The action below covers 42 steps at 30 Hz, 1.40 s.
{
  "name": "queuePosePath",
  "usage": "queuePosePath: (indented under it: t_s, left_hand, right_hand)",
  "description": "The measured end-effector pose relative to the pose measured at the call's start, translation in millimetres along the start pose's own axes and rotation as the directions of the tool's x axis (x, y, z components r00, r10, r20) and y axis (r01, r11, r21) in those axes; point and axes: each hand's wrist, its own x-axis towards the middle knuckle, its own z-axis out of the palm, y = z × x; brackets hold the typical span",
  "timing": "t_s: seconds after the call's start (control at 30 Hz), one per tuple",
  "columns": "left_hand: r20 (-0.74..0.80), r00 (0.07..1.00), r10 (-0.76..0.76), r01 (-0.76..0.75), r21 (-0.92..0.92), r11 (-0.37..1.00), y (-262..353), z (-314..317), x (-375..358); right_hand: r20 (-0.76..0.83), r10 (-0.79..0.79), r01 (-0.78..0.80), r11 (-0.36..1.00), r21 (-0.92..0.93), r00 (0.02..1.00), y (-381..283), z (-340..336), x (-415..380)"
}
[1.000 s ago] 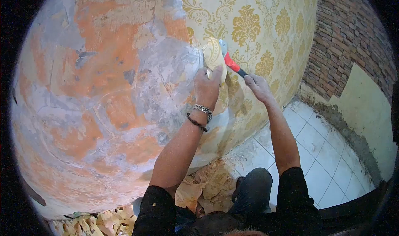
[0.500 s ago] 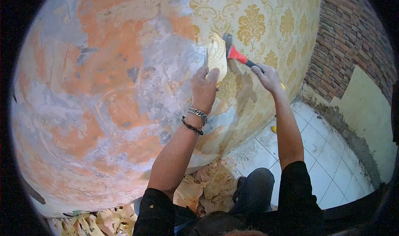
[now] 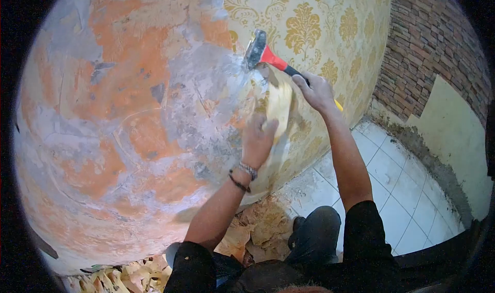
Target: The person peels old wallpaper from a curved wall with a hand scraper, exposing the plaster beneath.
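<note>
Currently the scraper (image 3: 268, 58) is clenched in the right hand (image 3: 315, 91) by its handle's lower end. Its long axis runs from 4 o'clock up to 10 o'clock, blade pointed at 10 o'clock and pressed against the wall (image 3: 129, 112) at the wallpaper (image 3: 319, 25) edge. A loosened wallpaper strip (image 3: 278, 104), hanging toward 6 o'clock, is pinched by the left hand (image 3: 257, 138).

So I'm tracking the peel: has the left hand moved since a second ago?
Yes. The left hand has dropped down the wall, pulling the loose wallpaper strip away from the gold damask motif above.
</note>
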Motion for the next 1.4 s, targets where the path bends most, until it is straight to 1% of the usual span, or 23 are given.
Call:
queuePosePath:
  t_s: [0.07, 0.1, 0.13, 0.23, 0.3, 0.37, 0.4, 0.47, 0.5, 0.57, 0.63, 0.7, 0.77, 0.8, 0.83, 0.9, 1.03, 1.1, 1.13, 1.17, 1.23, 1.33, 1.4]
  left_hand:
    - [0.047, 0.993, 0.112, -0.115, 0.057, 0.992, -40, 15, -40]
    - [0.278, 0.960, -0.008, -0.065, 0.251, 0.966, -54, 11, -58]
    - [0.465, 0.869, -0.170, -0.060, 0.440, 0.896, -71, 2, -77]
    - [0.662, 0.718, -0.214, -0.175, 0.469, 0.866, -172, -13, -153]
    - [0.707, 0.667, -0.236, -0.221, 0.489, 0.844, -167, -39, -160]
    - [0.671, 0.681, -0.293, -0.095, 0.478, 0.873, -115, -72, -156]
    - [0.675, 0.675, -0.297, -0.096, 0.480, 0.872, -122, -79, -157]
    - [0.586, 0.764, -0.269, -0.087, 0.507, 0.857, -140, -97, -154]
    - [0.583, 0.767, -0.267, -0.089, 0.509, 0.856, -147, -111, -154]
    - [0.590, 0.792, -0.159, -0.105, 0.389, 0.915, -155, -140, -157]
    - [0.592, 0.801, -0.088, -0.104, 0.283, 0.954, -149, -164, -163]
    - [0.599, 0.799, -0.047, -0.100, 0.210, 0.973, -153, -174, -172]
    - [0.651, 0.695, -0.307, 0.210, 0.224, 0.952, -172, -177, -188]
    - [0.651, 0.696, -0.303, 0.205, 0.224, 0.953, -192, -175, -198]
    - [0.657, 0.710, -0.253, 0.118, 0.242, 0.963, -217, -169, -209]
    - [0.648, 0.752, -0.120, -0.081, 0.271, 0.959, -212, -161, -206]
    - [0.676, 0.698, -0.237, -0.101, 0.421, 0.901, -200, -169, -209]
    - [0.720, 0.494, -0.487, 0.240, 0.425, 0.873, -192, -174, -205]
    - [0.725, 0.490, -0.484, 0.239, 0.422, 0.875, -195, -173, -206]
    - [0.718, 0.553, -0.422, 0.108, 0.440, 0.891, -198, -172, -207]
    - [0.711, 0.611, -0.348, -0.019, 0.453, 0.891, -198, -170, -206]
    - [0.715, 0.608, -0.347, 0.007, 0.432, 0.902, -189, -172, -210]
    - [0.666, 0.705, -0.245, -0.030, 0.372, 0.928, -191, -171, -209]
  right_hand:
    - [-0.001, -0.016, 0.016, 1.000, 0.009, 1.000, -6, -3, 1]
    - [0.012, -0.006, 0.005, 1.000, 0.011, 1.000, -7, -4, 0]
    - [0.027, 0.005, -0.006, 1.000, 0.012, 1.000, -6, -5, -2]
    - [0.015, 0.014, -0.015, 0.998, 0.057, 1.000, 10, 3, -16]
    - [-0.012, 0.023, -0.022, 0.995, 0.093, 1.000, 9, 14, -19]
    - [-0.030, 0.044, -0.040, 0.991, 0.127, 0.999, 0, 24, -18]
    - [-0.017, 0.048, -0.045, 0.989, 0.141, 0.999, -9, 30, -13]
    - [-0.008, 0.042, -0.040, 0.987, 0.156, 0.999, -14, 34, -9]
    - [-0.020, 0.047, -0.043, 0.986, 0.158, 0.999, -12, 33, -13]
    - [-0.033, 0.045, -0.039, 0.986, 0.160, 0.998, -1, 33, -19]
    - [0.041, 0.095, -0.100, 0.984, 0.148, 0.995, 15, 30, -23]
    - [-0.001, 0.094, -0.093, 0.984, 0.151, 0.996, 2, 33, -15]
    - [-0.041, 0.094, -0.087, 0.983, 0.159, 0.995, -16, 35, -9]
    - [-0.061, 0.093, -0.079, 0.978, 0.193, 0.994, -26, 33, -5]
    - [-0.081, 0.091, -0.071, 0.972, 0.223, 0.993, -32, 31, -3]
    - [-0.098, 0.057, -0.036, 0.978, 0.204, 0.994, -22, 35, -2]
    - [-0.109, -0.027, 0.041, 0.991, 0.124, 0.994, 9, 26, 1]
    - [-0.078, -0.048, 0.055, 0.994, 0.093, 0.996, -6, 12, 19]
    - [-0.046, -0.062, 0.065, 0.995, 0.070, 0.997, -12, 6, 27]
    - [-0.059, -0.086, 0.090, 0.993, 0.081, 0.995, -15, 5, 32]
    - [-0.071, -0.100, 0.104, 0.992, 0.064, 0.993, -10, 6, 30]
    - [-0.022, -0.077, 0.078, 0.996, 0.037, 0.997, 4, -5, 28]
    - [0.025, -0.048, 0.047, 0.999, 0.017, 0.999, -5, -14, 37]
